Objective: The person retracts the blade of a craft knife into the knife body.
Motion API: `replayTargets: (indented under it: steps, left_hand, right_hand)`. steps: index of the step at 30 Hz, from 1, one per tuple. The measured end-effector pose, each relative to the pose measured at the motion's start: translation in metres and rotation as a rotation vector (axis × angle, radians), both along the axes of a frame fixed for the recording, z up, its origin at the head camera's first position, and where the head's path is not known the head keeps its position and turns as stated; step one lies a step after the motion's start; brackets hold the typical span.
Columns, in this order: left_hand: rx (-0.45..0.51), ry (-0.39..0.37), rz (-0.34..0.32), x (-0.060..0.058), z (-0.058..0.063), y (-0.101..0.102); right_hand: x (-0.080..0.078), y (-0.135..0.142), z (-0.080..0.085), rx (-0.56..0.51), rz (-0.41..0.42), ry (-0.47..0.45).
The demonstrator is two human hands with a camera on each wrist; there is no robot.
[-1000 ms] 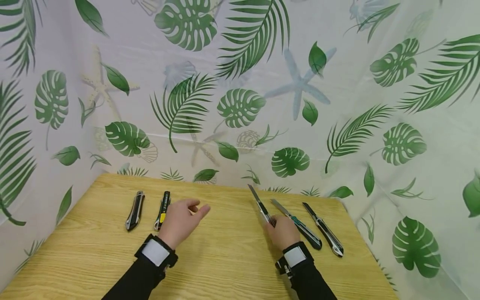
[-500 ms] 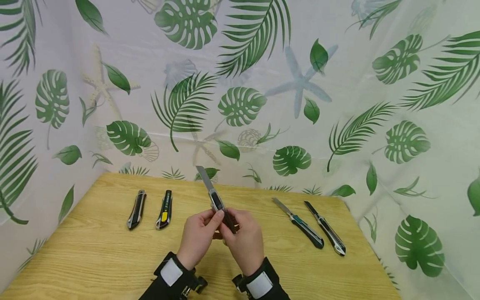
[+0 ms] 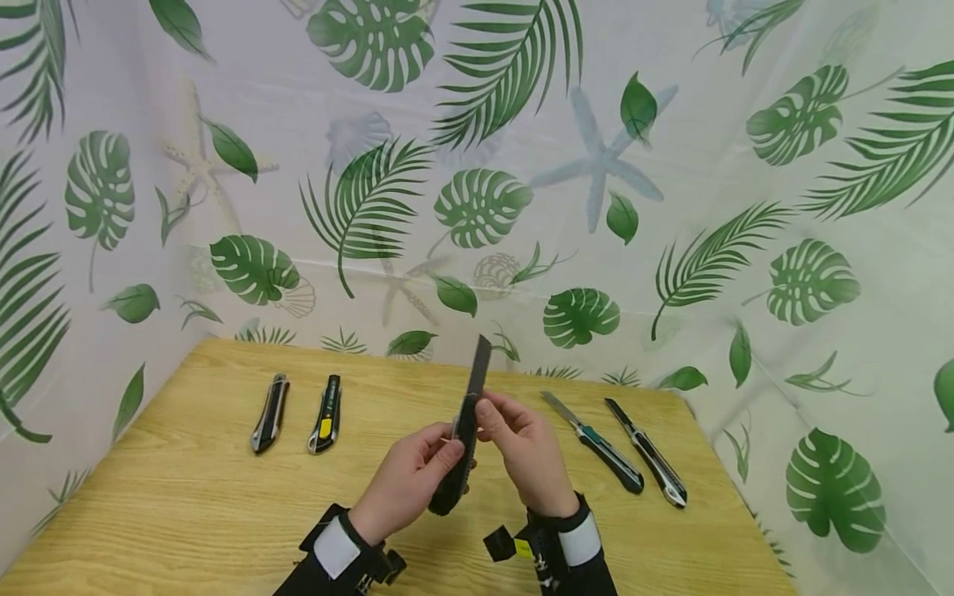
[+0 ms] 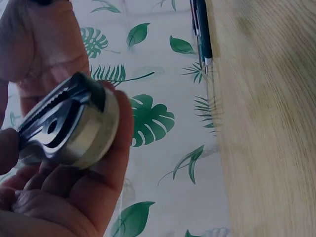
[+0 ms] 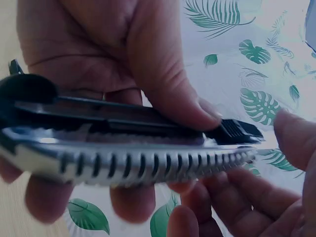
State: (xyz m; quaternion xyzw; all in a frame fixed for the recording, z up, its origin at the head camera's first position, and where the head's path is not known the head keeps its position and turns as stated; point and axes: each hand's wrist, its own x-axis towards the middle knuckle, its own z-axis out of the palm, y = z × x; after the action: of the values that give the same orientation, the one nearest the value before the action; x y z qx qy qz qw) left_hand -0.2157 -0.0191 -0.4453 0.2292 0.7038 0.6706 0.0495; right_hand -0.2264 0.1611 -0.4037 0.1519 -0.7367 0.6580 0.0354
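My left hand (image 3: 406,480) grips the dark handle of a utility knife (image 3: 464,439), held tilted above the table with its blade pointing up and away. In the left wrist view, the fingers curl under the knife's rounded metal end (image 4: 91,133). My right hand (image 3: 529,447) is beside the knife's upper part, thumb and forefinger close to where the blade leaves the handle. The right wrist view shows the knife's ribbed metal edge (image 5: 148,165) with the left thumb on it; my right thumb (image 5: 296,140) stands apart from the knife, and its other fingers bend below.
On the wooden table (image 3: 186,513), a black-and-silver utility knife (image 3: 270,414) and one with a yellow slider (image 3: 325,418) lie at left. At right lie a green-and-black utility knife (image 3: 604,455) and another black-and-silver one (image 3: 648,455), blades out. A leaf-print cloth (image 3: 477,207) hangs behind.
The right hand brought the knife from the table's right side to the middle, where both hands held it. The left hand now grips it, turned more upright, and the right hand's hold has loosened.
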Motion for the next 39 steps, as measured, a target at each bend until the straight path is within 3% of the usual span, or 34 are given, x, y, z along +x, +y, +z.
replayTargets:
  steps: [4, 6, 11, 14, 22, 28, 39]
  left_hand:
    - [-0.049, 0.025, -0.04, 0.003, -0.001, 0.003]
    - [0.005, -0.024, -0.127, 0.003, -0.002, 0.003]
    - [0.195, -0.235, -0.434, 0.002, -0.003, -0.001]
    - [0.257, -0.316, -0.512, 0.002, -0.003, -0.004]
    - [0.256, -0.371, -0.492, 0.002, -0.001, -0.006]
    - [0.254, -0.388, -0.477, 0.003, 0.0, -0.005]
    - [0.255, -0.411, -0.429, 0.005, 0.003, -0.004]
  right_hand:
    - [-0.001, 0.002, 0.001, -0.037, 0.044, -0.016]
    - [0.0, 0.005, 0.002, -0.109, 0.028, -0.022]
    - [0.002, 0.018, 0.008, -0.347, -0.035, 0.0]
    - [0.003, 0.02, 0.011, -0.411, -0.027, -0.018]
    - [0.006, 0.011, 0.01, -0.339, 0.016, -0.097]
    - [0.008, 0.009, 0.008, -0.319, 0.007, -0.076]
    - [0.006, 0.007, 0.005, -0.322, 0.078, -0.053]
